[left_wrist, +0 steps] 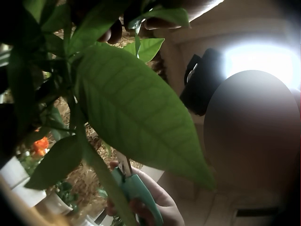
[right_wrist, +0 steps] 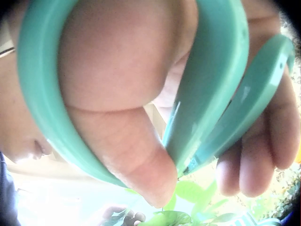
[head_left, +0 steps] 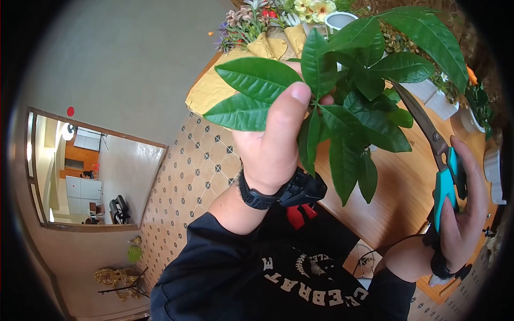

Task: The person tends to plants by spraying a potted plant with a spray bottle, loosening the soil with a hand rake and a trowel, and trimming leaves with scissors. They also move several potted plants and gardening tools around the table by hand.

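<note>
The left hand (head_left: pixel 278 128) pinches a leafy green sprig (head_left: pixel 342 123) near where its leaves meet, thumb in front and fingertips partly hidden behind leaves. In the left wrist view a large leaf (left_wrist: pixel 141 108) covers much of the sprig. The right hand (head_left: pixel 466 224) holds scissors with teal handles (head_left: pixel 444 195), thumb and fingers in the loops; the dark blade (head_left: pixel 420 115) points up toward the leaves at their right side. Up close in the right wrist view, the thumb (right_wrist: pixel 127 117) passes through a teal loop (right_wrist: pixel 40 89).
A wooden table (head_left: pixel 396 176) lies under the plant. Yellow wrapping (head_left: pixel 214 85) and artificial flowers (head_left: pixel 316 9) are at the back, beside a white cup (head_left: pixel 341 20). White pots (head_left: pixel 495 174) stand along the right. Patterned floor tiles (head_left: pixel 184 171) and a wall mirror (head_left: pixel 85 171) are at left.
</note>
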Tool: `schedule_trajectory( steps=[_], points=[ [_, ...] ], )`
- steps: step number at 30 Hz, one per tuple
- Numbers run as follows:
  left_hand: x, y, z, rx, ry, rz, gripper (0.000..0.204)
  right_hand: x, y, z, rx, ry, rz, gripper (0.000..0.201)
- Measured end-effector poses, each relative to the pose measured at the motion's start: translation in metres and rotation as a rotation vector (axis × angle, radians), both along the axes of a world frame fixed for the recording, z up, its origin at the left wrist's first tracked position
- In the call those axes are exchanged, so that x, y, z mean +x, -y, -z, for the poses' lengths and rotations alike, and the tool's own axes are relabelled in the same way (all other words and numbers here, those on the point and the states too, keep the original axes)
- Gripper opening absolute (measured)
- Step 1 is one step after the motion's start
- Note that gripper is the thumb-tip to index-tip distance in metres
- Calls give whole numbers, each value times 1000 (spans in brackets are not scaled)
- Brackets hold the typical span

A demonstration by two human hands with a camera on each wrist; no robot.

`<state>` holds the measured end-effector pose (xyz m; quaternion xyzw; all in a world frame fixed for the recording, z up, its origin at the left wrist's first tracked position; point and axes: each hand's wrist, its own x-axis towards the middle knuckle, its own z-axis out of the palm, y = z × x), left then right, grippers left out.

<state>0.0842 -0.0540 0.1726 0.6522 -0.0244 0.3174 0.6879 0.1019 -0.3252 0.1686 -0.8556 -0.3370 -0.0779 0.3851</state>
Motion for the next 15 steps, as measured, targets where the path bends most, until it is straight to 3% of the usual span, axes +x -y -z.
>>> schedule_trajectory(
  steps=[15],
  points=[
    [-3, -4, 1, -186, -62, 74, 46, -8, 5, -6, 37, -151, -109, 60]
  ],
)
